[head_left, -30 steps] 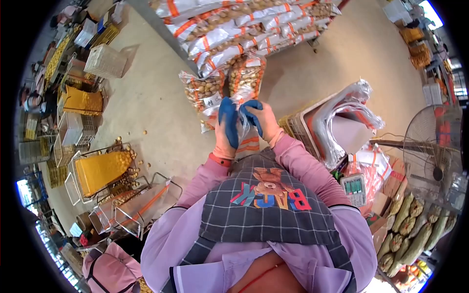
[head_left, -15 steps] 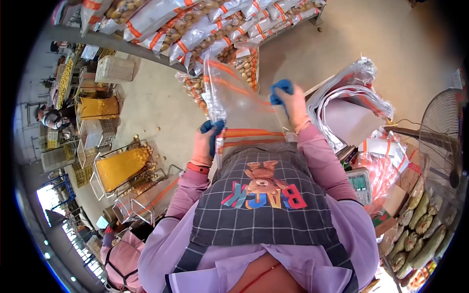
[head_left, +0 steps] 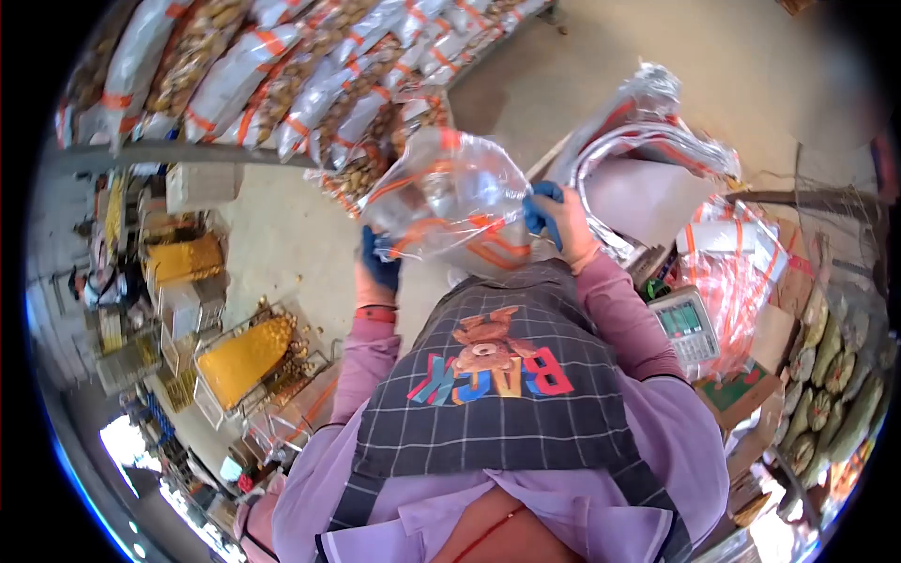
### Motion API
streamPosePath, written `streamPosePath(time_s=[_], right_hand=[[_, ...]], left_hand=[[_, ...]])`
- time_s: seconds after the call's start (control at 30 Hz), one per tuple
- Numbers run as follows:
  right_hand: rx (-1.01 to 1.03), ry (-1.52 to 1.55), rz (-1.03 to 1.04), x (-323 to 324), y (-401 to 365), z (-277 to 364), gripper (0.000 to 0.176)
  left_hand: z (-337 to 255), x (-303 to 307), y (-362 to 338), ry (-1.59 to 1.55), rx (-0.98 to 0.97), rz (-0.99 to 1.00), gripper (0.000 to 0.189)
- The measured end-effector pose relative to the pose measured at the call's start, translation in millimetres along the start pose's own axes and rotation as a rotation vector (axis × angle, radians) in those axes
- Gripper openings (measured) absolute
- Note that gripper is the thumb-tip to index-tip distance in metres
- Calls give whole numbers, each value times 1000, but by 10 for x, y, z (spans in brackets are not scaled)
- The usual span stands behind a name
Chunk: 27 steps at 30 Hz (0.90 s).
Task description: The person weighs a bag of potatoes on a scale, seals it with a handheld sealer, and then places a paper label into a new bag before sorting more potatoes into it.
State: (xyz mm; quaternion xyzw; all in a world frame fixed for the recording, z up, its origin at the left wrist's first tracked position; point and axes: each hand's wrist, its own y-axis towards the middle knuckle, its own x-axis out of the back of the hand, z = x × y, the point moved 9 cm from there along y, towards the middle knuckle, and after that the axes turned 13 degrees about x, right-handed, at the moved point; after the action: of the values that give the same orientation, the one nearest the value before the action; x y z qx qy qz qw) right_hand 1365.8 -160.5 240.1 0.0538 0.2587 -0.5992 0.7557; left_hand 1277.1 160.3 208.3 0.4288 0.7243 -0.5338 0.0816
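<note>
A clear plastic bag point(head_left: 474, 183) with orange stripes is spread in front of my apron, its mouth rounded open. My left hand point(head_left: 378, 267), in a blue glove, is closed on the near left rim of the bag. On the other side, my right hand point(head_left: 559, 223) in a blue glove pinches the right rim. Some of my fingertips are hidden by the film and gloves. Just right of my right hand lies a folded stack of silvery plastic bags point(head_left: 643, 202).
Filled sacks of round produce point(head_left: 310, 80) are piled on a rack at upper left. On the right are a calculator-like keypad device point(head_left: 688, 324), a pink-striped plastic bundle point(head_left: 727, 281) and long sacks point(head_left: 826, 375). Wheeled frames hold a yellow chute point(head_left: 246, 361) at left. A person point(head_left: 94, 286) stands farther left.
The bag's mouth has widened from a flat, hanging sheet to a rounded opening. My left hand has moved left and slightly down. The view has turned a little.
</note>
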Motion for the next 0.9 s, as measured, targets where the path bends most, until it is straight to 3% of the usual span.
streamPosePath(time_s=[0.03, 0.07, 0.1, 0.13, 0.17, 0.23, 0.27, 0.33, 0.37, 0.43, 0.47, 0.5, 0.57, 0.67, 0.77, 0.83, 0.9], right_hand=[[135, -429, 45, 159, -144, 101, 26], [247, -865, 85, 293, -275, 198, 30], [1, -788, 252, 419, -371, -59, 39], [-11, -889, 263, 659, -412, -44, 41], [-21, -987, 283, 918, -406, -23, 45], [-167, -1170, -311, 1940, -331, 146, 51], [-164, -1163, -330, 2239, -256, 76, 51], [-92, -2034, -14, 2563, -3, -131, 58], [-94, -2019, -39, 2753, 31, -334, 58], [-469, -2196, 485, 3079, 53, -1216, 55], [-411, -2433, 493, 3158, 115, -1497, 46], [-434, -2445, 559, 3137, 144, -1608, 45], [-490, -2339, 698, 2951, 226, -1557, 43], [-557, -2138, 899, 2488, 23, -1115, 41], [-553, -2094, 899, 2242, -254, -431, 40], [-80, -2071, 614, 1908, -303, 273, 23], [185, -2170, 457, 1770, -526, 898, 19]], left_hand=[[-111, 121, 32, 177, -18, -63, 25], [-183, -5, -73, 283, -110, 1, 21], [-242, 80, -14, 643, -274, 43, 23], [-128, 246, 161, 321, 12, 240, 29], [-63, -142, -64, 322, -17, -15, 35], [-149, -256, -167, 358, -297, -282, 41], [-61, -534, -240, 370, -295, -268, 41], [80, -1361, -499, 920, -520, -247, 44], [247, -1539, -491, 1057, -566, -230, 40], [620, -1708, -425, 1323, -402, 5, 26], [763, -1957, -460, 1411, -446, 163, 24], [898, -2120, -527, 1492, -479, 317, 23], [985, -1997, -409, 1426, -300, 285, 23], [1041, -1933, -389, 1242, -326, 159, 26], [1119, -1712, -193, 1284, -168, 169, 26], [1173, -1738, -134, 1242, -109, 237, 28], [1346, -1766, -122, 1331, -49, 429, 32]])
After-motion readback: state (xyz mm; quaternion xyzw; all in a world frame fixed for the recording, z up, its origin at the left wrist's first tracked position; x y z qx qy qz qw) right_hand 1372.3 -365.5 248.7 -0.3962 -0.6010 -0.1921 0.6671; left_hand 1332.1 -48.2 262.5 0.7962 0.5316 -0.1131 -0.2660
